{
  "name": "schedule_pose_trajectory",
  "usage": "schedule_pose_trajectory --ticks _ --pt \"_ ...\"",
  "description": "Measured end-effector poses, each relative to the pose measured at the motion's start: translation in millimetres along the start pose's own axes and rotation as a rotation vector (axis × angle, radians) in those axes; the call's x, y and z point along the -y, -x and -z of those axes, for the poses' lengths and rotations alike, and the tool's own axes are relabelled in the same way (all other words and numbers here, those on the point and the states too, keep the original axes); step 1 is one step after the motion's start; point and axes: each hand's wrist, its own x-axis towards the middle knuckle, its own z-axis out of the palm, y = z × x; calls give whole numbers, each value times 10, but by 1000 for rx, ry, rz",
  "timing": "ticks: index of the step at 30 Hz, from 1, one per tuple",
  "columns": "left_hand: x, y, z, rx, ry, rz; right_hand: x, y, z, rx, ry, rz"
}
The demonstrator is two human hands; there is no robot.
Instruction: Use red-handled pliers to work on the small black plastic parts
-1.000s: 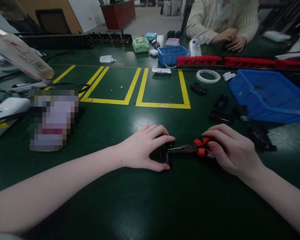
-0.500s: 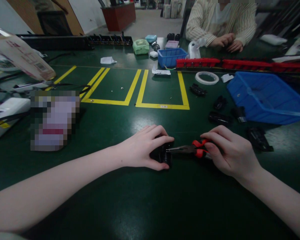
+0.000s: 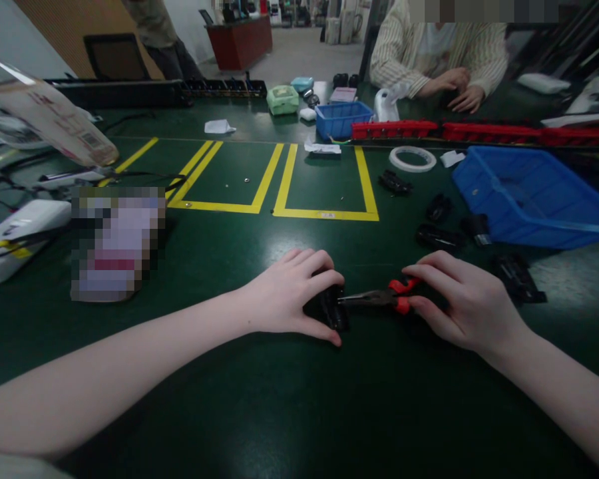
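My left hand (image 3: 299, 293) is closed around a small black plastic part (image 3: 335, 314), steadying it on the dark green table (image 3: 259, 412). Fingers hide much of that part, and its exact kind does not show. In my right hand (image 3: 466, 303) is a pair of needle-nose pliers (image 3: 374, 299) with red handles, gripped between thumb and fingers. The pliers' jaws point left, and their tips meet the black part between my left thumb and forefinger. Whether the tips pinch anything I cannot make out.
Several black parts (image 3: 439, 236) lie beside a blue bin (image 3: 539, 199) at right. A tape roll (image 3: 412, 159) and yellow tape outlines (image 3: 324, 214) are ahead. At left lie a blurred phone-like object (image 3: 120, 249), a white box (image 3: 22, 239) and cables. A person (image 3: 439, 60) sits opposite.
The pliers have shifted slightly right, with their handles a little wider apart. My left thumb has moved slightly down, showing more of the black part. The view has tilted a little.
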Motion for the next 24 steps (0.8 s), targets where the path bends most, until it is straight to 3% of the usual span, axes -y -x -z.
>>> schedule_pose_trajectory --ticks 5,12,17,24 --pt "2 -3 -32 -35 -38 23 48 -15 -9 59 38 105" --pt "-11 -3 -42 -15 -22 -13 104 -89 21 88 27 88" --pt "-7 -6 -18 24 150 -29 118 -86 23 72 66 107" --pt "-53 -3 55 66 439 79 166 -83 30 56 50 58"
